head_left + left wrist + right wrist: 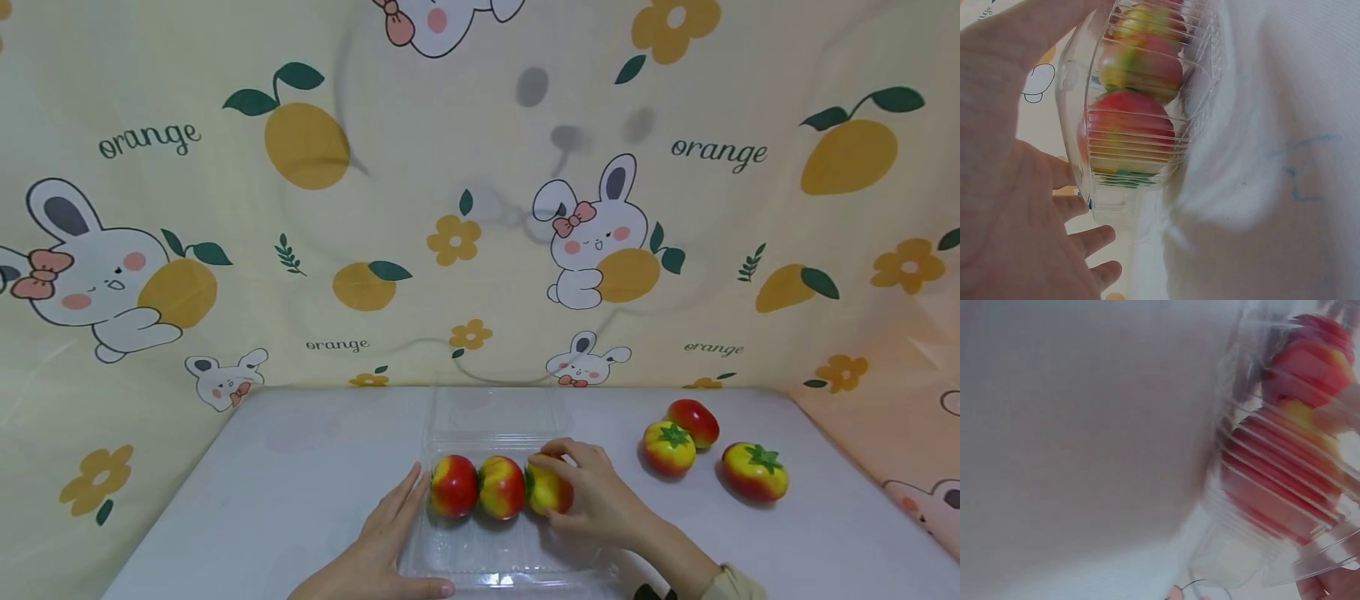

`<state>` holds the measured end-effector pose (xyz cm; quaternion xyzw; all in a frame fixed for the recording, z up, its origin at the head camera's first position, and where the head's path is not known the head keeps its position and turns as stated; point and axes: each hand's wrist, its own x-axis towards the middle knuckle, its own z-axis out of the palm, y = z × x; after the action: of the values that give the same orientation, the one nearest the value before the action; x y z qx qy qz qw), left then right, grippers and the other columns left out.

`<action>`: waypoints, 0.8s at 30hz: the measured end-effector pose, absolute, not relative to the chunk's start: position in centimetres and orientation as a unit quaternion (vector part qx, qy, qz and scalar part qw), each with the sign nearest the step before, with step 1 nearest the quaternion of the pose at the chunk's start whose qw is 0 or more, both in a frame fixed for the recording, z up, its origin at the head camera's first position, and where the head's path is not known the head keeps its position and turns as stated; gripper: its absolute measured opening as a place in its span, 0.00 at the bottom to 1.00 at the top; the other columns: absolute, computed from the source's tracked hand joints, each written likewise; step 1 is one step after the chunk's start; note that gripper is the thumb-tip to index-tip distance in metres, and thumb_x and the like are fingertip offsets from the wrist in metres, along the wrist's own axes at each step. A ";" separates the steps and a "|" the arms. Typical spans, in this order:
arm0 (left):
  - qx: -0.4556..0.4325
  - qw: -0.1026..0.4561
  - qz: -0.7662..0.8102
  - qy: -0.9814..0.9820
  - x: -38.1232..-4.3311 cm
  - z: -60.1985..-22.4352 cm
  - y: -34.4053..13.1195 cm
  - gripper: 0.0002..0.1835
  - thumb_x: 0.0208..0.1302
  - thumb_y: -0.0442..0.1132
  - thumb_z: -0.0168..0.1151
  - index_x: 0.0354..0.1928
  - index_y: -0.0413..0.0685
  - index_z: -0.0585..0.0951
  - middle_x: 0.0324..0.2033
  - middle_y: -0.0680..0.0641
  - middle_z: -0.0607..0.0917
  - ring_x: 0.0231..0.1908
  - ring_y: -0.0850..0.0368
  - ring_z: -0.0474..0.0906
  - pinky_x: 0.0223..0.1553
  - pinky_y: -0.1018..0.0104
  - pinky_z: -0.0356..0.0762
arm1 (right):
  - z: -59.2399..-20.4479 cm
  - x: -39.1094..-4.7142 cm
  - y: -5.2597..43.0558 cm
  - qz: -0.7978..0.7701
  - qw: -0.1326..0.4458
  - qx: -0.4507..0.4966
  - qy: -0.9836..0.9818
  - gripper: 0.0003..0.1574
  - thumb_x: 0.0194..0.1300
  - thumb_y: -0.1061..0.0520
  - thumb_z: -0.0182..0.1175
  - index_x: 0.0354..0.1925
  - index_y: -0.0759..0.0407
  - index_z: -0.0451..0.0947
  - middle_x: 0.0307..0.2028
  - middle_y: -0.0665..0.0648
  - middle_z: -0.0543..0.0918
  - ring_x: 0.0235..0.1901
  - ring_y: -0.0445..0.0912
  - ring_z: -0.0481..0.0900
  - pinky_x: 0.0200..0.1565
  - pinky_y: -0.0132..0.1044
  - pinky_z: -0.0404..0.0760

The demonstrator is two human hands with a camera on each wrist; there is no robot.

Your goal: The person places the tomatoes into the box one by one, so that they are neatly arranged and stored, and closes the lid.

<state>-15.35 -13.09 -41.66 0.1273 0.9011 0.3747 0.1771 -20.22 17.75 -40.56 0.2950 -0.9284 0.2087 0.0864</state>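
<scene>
A clear plastic clamshell box lies with its lid folded back. In it, side by side, are three red-and-yellow fruits with green leafy tops: a left one, a middle one and a right one. My right hand holds the right fruit between thumb and fingers. Along the box's left side rests my left hand, fingers extended and thumb towards the front edge. Through the ribbed wall, the left wrist view shows the nearest fruit beside that hand's spread fingers.
Three more such fruits sit on the white table to the right: a mostly red one at the back, one against it, and another farther right. A printed cloth backdrop rises behind the table.
</scene>
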 end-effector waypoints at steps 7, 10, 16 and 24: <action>0.125 0.174 0.378 0.901 -15.2 -41.5 -12.9 0.64 0.39 0.70 0.68 0.76 0.64 0.43 0.76 0.51 0.40 0.71 0.35 0.47 0.51 0.24 0.65 | -40.2 -20.2 17.4 0.196 0.082 0.298 -0.931 0.39 0.47 0.49 0.75 0.60 0.42 0.75 0.56 0.49 0.75 0.57 0.50 0.68 0.56 0.54 0.73; 0.121 0.173 0.379 0.901 -15.1 -41.5 -12.9 0.64 0.38 0.70 0.68 0.76 0.67 0.43 0.76 0.52 0.40 0.71 0.35 0.47 0.50 0.25 0.67 | -40.3 -20.2 17.4 0.215 0.070 0.289 -0.930 0.40 0.50 0.48 0.74 0.62 0.41 0.72 0.59 0.50 0.74 0.58 0.51 0.67 0.55 0.55 0.75; 0.116 0.178 0.372 0.903 -15.1 -41.4 -12.8 0.64 0.38 0.71 0.68 0.76 0.66 0.44 0.76 0.52 0.40 0.71 0.35 0.47 0.51 0.25 0.66 | -40.9 -20.1 18.0 0.246 0.073 0.286 -0.923 0.40 0.52 0.46 0.72 0.63 0.42 0.71 0.61 0.53 0.72 0.58 0.53 0.68 0.56 0.58 0.73; 0.122 0.177 0.367 0.905 -15.2 -41.4 -12.8 0.64 0.39 0.70 0.69 0.76 0.62 0.44 0.76 0.51 0.40 0.71 0.36 0.47 0.53 0.24 0.63 | -41.1 -20.1 18.5 0.269 0.071 0.278 -0.919 0.40 0.52 0.44 0.72 0.63 0.45 0.71 0.63 0.55 0.72 0.59 0.55 0.68 0.57 0.61 0.73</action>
<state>-15.24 -12.83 -41.44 0.1223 0.9049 0.3671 0.1772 -20.12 18.55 -41.14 0.2782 -0.9194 0.2686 0.0714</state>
